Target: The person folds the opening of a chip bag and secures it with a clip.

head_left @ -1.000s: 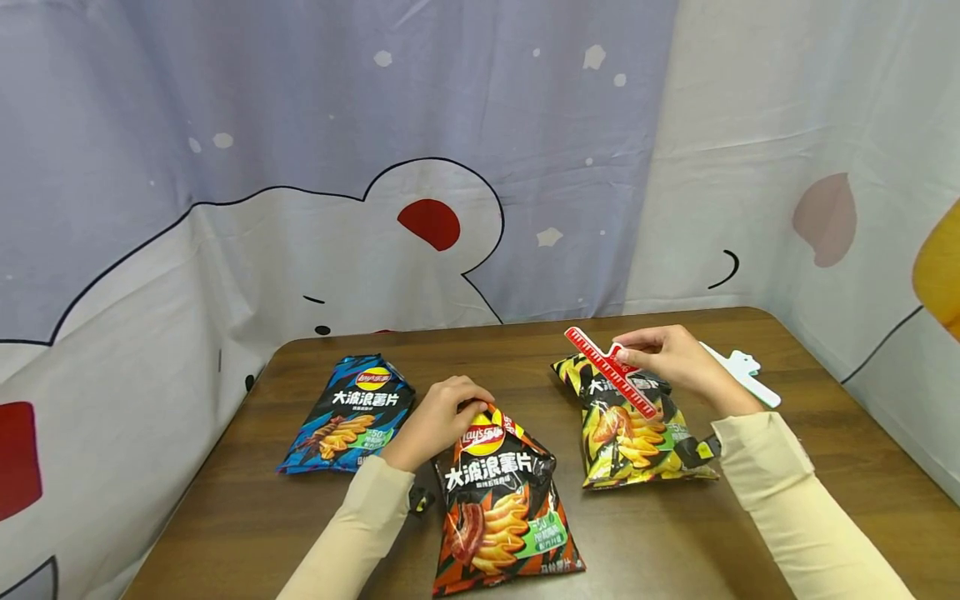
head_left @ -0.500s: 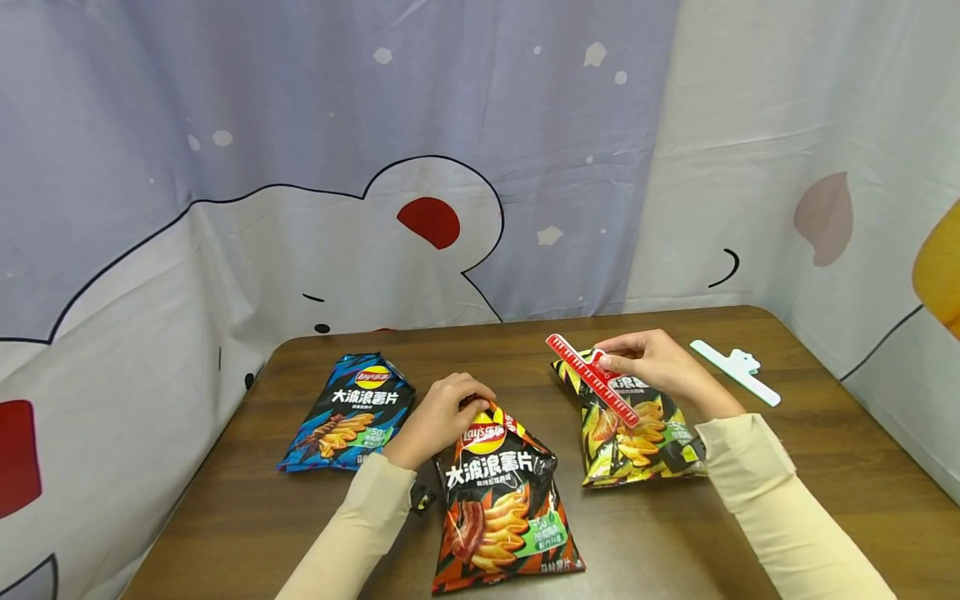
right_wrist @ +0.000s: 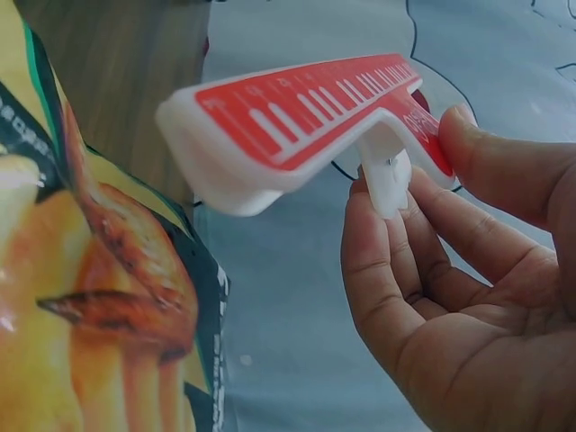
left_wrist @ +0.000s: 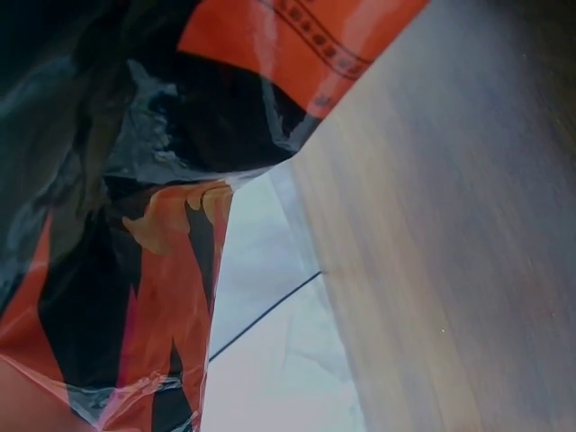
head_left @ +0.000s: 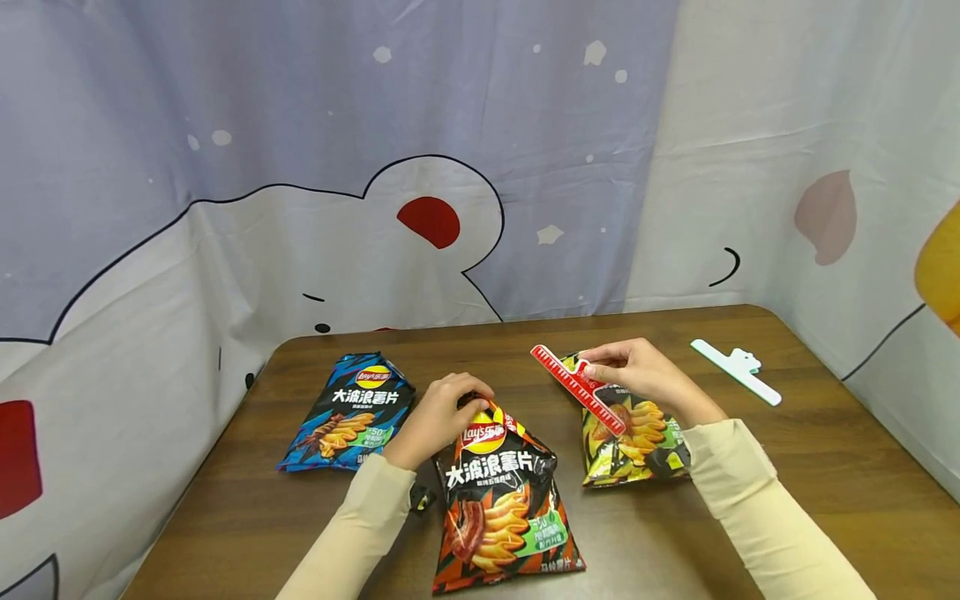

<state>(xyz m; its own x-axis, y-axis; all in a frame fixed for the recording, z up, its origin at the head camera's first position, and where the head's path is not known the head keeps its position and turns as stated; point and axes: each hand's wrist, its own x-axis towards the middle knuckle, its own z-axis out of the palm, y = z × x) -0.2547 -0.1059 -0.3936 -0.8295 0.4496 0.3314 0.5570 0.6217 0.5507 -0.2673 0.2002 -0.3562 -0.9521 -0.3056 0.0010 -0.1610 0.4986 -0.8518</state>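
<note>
My left hand pinches the folded top edge of a black and orange-red bag of chips in the front middle. That bag's crinkled foil fills the left of the left wrist view. Between thumb and fingers, my right hand pinches the handle of a red and white bag clip, its long bar slanting down to the right. In the right wrist view, thumb and fingers squeeze the two handle sides of the clip. Below and behind it lies a yellow and black bag of chips, partly covered by the hand.
A blue and black bag of chips lies at the left of the wooden table. Toward the back right lies a white bag clip. A printed curtain hangs right behind the table's back edge.
My right hand has carried the red bag clip leftward over the yellow bag, toward the black and orange-red one. The white clip now shows fully. My left hand stays on its bag.
</note>
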